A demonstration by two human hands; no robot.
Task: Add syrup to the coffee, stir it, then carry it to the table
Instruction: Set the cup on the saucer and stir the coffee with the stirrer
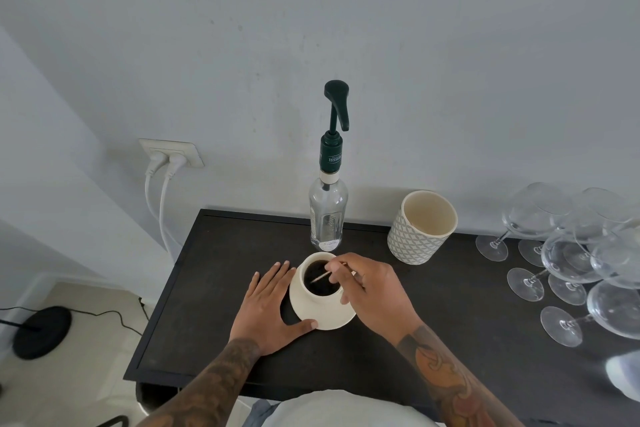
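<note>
On dark counter, right hand [372, 288] pinches stirrer [323, 276] in coffee cup [320, 282], stirring step; left hand [273, 305] flat, fingers together (steadying saucer [332, 321]). Next: lift, carry level.

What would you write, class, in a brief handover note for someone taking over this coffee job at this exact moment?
Left hand: open, flat on the dark counter, thumb at the saucer edge, steadying it.
Right hand: pinching a thin stir stick, its tip in the coffee.
Coffee cup: on its saucer, centre of the counter.
Syrup bottle: upright just behind the cup, pump on, untouched now.
Done: whether syrup is in cannot be told; stirring appears under way.
Left: finish stirring, remove the stick, carry the cup to the table.
</note>
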